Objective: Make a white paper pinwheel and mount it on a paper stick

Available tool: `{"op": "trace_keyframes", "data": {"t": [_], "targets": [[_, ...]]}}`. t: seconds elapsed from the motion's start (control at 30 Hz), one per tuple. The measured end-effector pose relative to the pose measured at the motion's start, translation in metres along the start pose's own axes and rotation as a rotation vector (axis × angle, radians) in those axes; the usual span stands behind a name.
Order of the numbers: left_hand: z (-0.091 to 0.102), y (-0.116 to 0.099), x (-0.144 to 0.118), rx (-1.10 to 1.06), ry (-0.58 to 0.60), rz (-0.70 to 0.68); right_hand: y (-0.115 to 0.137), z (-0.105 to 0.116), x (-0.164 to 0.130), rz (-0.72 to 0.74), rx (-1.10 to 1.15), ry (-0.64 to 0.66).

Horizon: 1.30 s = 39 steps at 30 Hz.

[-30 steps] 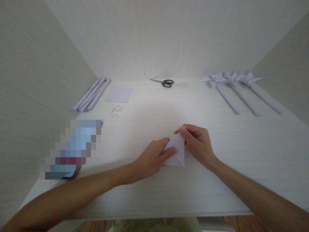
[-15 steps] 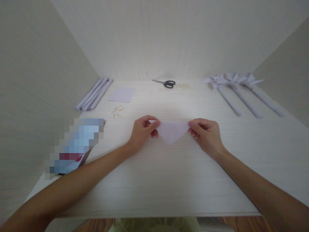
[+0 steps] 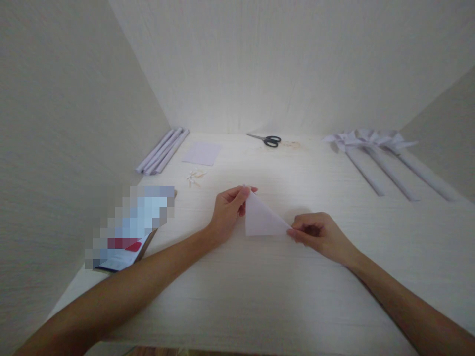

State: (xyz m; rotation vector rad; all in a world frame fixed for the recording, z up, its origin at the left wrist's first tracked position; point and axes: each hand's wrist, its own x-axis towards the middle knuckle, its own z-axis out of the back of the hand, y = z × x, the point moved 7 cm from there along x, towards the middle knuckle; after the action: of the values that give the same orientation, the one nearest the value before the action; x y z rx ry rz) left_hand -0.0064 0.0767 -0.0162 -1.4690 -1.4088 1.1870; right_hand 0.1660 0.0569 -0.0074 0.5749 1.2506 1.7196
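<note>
Between my hands is a sheet of pale lilac paper (image 3: 261,220) folded into a triangle, its long slanting edge facing the upper right. My left hand (image 3: 230,211) pinches the upper corner, with the thumb on top of the paper. The lower right corner is gripped between the thumb and fingers of my right hand (image 3: 317,232). The triangle's square corner points to the lower left, over the white table (image 3: 245,291).
Pale paper tubes (image 3: 163,151) lie at the back left, beside flat square paper (image 3: 202,153) and several small sticks (image 3: 195,177). Black-handled scissors (image 3: 272,142) rest near small brown bits (image 3: 291,145). Three paper pinwheels (image 3: 389,165) occupy the right. A partly pixelated phone-like screen (image 3: 131,246) is at left.
The folded triangle has turned clockwise. My right hand has lowered with its corner, while my left hand stays pinched on the other. The whole view has shifted slightly.
</note>
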Motion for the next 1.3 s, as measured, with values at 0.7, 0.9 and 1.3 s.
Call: {"op": "trace_keyframes", "data": {"t": [0.7, 0.9, 1.3], "targets": [[-0.0043, -0.0001, -0.0013, -0.131, -0.026, 0.044, 0.0063, -0.0037, -0.0022, 0.068, -0.214, -0.003], [-0.004, -0.0015, -0.0006, -0.133, -0.029, 0.025, 0.0066, -0.0034, -0.0017, 0.079, -0.233, -0.005], [-0.0051, -0.0025, -0.0002, -0.181, -0.022, 0.026, 0.0052, -0.0038, -0.0018, 0.06, -0.261, 0.021]]}}
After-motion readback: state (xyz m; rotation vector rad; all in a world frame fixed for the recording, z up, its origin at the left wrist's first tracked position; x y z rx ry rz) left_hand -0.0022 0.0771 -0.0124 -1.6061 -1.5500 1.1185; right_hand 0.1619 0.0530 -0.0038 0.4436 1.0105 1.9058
